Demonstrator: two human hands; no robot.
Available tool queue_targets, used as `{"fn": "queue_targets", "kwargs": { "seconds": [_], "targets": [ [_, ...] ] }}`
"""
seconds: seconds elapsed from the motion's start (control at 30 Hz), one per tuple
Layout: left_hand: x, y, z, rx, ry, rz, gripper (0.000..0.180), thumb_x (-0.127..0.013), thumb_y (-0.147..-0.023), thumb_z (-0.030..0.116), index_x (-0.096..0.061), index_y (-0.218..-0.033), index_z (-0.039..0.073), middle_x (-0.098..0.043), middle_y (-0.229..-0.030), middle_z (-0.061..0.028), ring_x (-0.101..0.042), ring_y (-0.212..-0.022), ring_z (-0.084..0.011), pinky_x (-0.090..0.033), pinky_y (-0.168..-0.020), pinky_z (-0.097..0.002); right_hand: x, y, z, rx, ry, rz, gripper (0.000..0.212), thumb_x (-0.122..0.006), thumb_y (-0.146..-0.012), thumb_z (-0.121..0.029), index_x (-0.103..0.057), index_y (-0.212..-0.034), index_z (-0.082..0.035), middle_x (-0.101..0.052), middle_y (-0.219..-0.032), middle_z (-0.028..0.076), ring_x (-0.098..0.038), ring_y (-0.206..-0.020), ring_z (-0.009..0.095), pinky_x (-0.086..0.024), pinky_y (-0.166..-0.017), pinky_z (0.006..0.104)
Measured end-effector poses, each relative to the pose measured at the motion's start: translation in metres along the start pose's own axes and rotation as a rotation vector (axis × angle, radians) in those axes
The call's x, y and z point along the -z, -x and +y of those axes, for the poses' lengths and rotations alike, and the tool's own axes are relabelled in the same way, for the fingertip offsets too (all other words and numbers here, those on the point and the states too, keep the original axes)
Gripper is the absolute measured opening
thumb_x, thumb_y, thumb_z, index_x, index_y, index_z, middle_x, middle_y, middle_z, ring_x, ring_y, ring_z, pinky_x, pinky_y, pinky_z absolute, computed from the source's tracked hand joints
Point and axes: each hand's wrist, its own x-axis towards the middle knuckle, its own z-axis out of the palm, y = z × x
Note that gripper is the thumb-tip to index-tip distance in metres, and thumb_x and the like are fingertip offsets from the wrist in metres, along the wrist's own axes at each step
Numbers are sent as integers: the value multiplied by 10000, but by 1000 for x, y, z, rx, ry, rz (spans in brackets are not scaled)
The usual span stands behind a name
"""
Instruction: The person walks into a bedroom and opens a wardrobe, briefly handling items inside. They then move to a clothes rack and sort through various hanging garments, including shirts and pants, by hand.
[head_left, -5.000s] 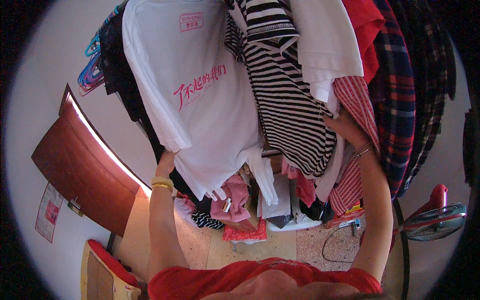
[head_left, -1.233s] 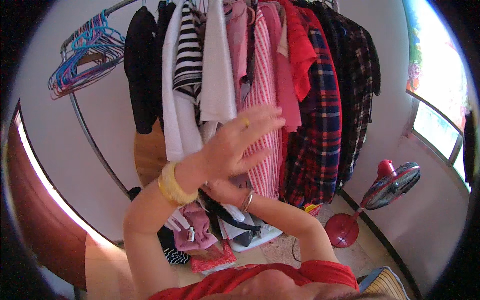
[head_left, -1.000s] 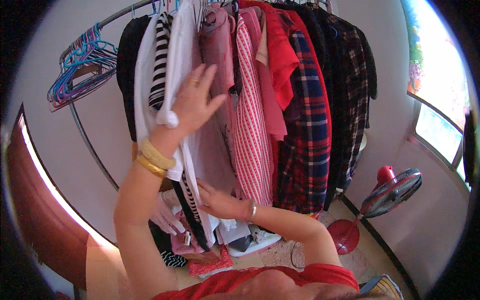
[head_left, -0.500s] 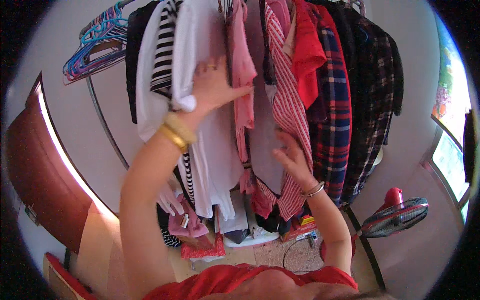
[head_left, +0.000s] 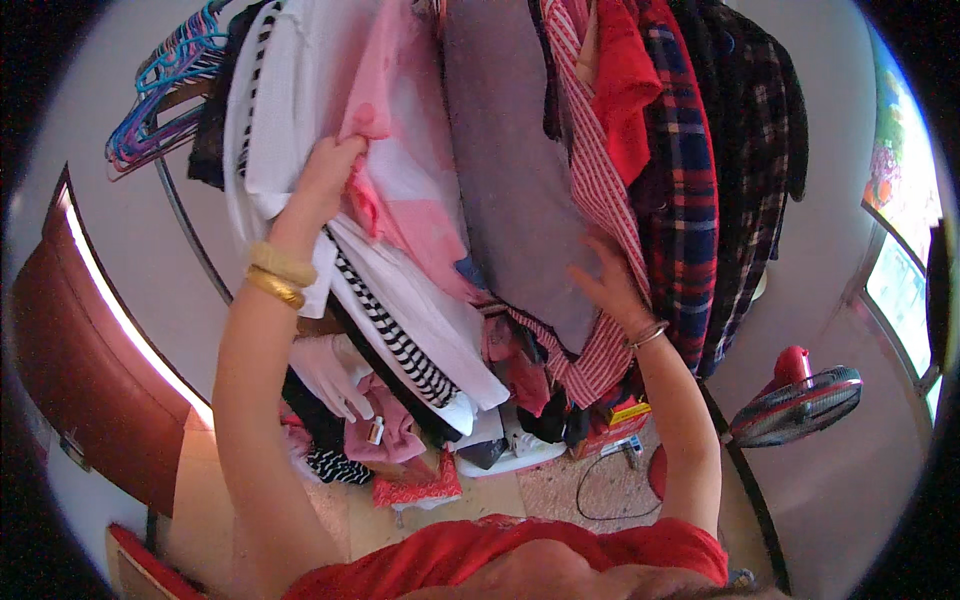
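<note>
Clothes hang close together on a rack in front of me. With my left hand (head_left: pixel 330 175) I pinch the edge of a pink and white garment (head_left: pixel 405 225) and draw it leftward against the white clothes (head_left: pixel 290 110). A broad grey garment (head_left: pixel 515 170) hangs exposed to its right. My right hand (head_left: pixel 612 285) lies with fingers apart against this grey cloth's right edge, beside a red-and-white striped garment (head_left: pixel 590 150). The upper ends of these clothes are out of view.
Bare hangers (head_left: pixel 180 60) cluster at the rack's left end. A red garment (head_left: pixel 625 90), a plaid shirt (head_left: pixel 683 190) and dark clothes (head_left: pixel 750 170) hang at the right. Near the right wall stands a fan (head_left: pixel 797 405). Below are folded pink cloth (head_left: pixel 385 430) and a cable (head_left: pixel 590 505).
My left hand has closed on the pink garment and pulled it left, spreading it and uncovering the grey one. The white clothes have shifted left. My right hand moved slightly right.
</note>
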Motion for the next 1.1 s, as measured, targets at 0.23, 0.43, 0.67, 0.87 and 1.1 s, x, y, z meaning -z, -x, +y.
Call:
{"fn": "queue_targets", "kwargs": {
  "seconds": [0.23, 0.43, 0.67, 0.87, 1.1],
  "targets": [
    [19, 20, -70, 74, -619, -14, 384, -606, -652, 210, -524, -905, -67, -564, -821, -152, -562, -716, -221, -440, -602, -316, -20, 5, -3, 89, 212, -63, 380, -617, -641, -126, -499, -981, -2, -354, -1197, 196, -330, -1118, 319, -270, -930, 356],
    [26, 43, -111, 107, -546, 44, 375, -556, -685, 167, -474, -1013, 7, -556, -874, -108, -553, -798, -204, -459, -614, -303, -18, 6, -5, 147, 536, -130, 316, -574, -617, -61, -519, -923, -4, -320, -1222, 201, -276, -1152, 329, -270, -934, 368],
    [53, 73, -90, 474, 231, -208, 374, -474, -769, 152, -394, -1122, 58, -477, -1059, -51, -492, -929, -166, -433, -744, -320, 5, 10, 19, 282, 1208, -340, 250, -476, -653, -44, -525, -897, -21, -294, -1254, 166, -255, -1175, 293, -301, -916, 349],
    [62, 70, -94, 282, 215, -167, 531, -548, -741, 222, -318, -1174, 18, -435, -1127, -74, -460, -988, -204, -385, -839, -304, -3, 16, 43, 140, 649, -43, 234, -477, -639, -5, -540, -865, -9, -300, -1249, 156, -289, -1157, 287, -294, -924, 346],
    [37, 78, -133, 116, -836, -389, 507, -600, -673, 249, -434, -1068, -22, -513, -975, -187, -491, -932, -300, -389, -808, -321, -3, 16, -2, 258, 756, -124, 224, -476, -643, -9, -520, -862, 3, -305, -1241, 163, -303, -1141, 304, -299, -918, 343]
  ]
}}
